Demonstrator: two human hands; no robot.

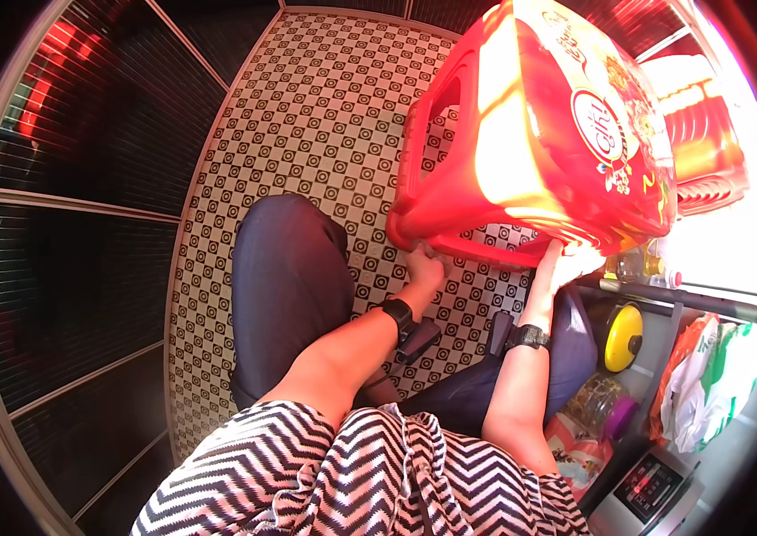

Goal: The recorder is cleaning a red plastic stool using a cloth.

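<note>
A red plastic stool [459,201] with open sides and a printed top bearing writing fills the upper right. At its lower rim is my left hand [426,266], fingers curled against the edge. A small greyish patch shows by those fingers, too unclear to name. Further right, my right hand [562,264] holds the stool's lower side near a leg; strong sunlight washes out its fingers. Part of that hand is hidden by the stool. Both wrists wear dark bands. My bent knees lie on either side of my arms.
Patterned floor [298,100] spreads ahead, bounded by dark panelled doors [77,268] at left. More red stacked plastic [706,147] stands behind the stool. On the right are bottles [633,264], a yellow lid [623,338], a purple-capped jar [596,405], plastic bags [713,382] and a device with a control panel [649,486].
</note>
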